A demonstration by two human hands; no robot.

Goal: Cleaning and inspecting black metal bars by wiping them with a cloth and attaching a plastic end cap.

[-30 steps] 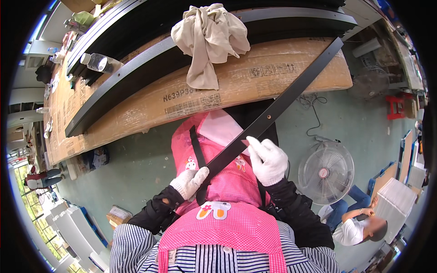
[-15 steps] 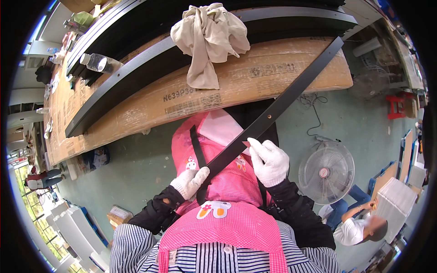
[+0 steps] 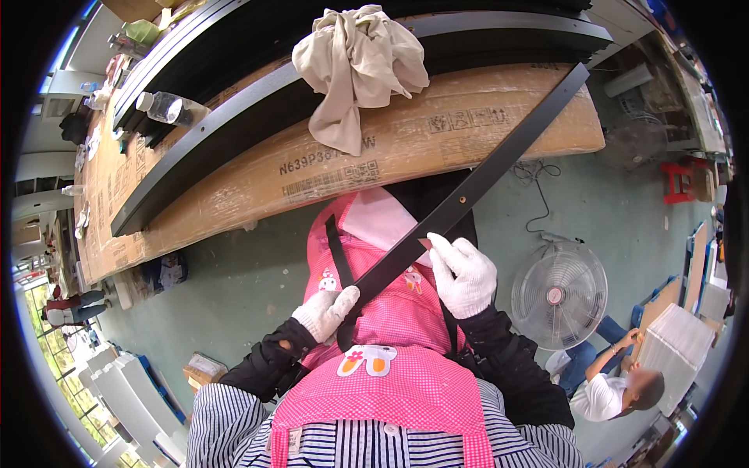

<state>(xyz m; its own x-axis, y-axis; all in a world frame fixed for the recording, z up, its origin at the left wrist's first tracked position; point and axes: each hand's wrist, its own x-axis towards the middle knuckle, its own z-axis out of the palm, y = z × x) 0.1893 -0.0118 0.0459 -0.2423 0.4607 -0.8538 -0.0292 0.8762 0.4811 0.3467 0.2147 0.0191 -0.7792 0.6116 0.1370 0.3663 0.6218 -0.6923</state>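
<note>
I hold a long flat black strip [image 3: 484, 175] slanting from my lap up to the right, its far end resting on the cardboard-covered workbench [image 3: 234, 187]. My left hand [image 3: 328, 310], in a white glove, grips the strip's lower end over my pink apron. My right hand [image 3: 462, 273], also gloved, closes on the strip a little higher up. A small hole shows in the strip above my right hand.
A crumpled beige cloth [image 3: 359, 62] lies on long black curved strips [image 3: 257, 109] stacked on the bench, beside a plastic bottle [image 3: 168, 108]. A floor fan [image 3: 558, 295] stands at my right; another person [image 3: 616, 390] crouches by white boxes beyond it.
</note>
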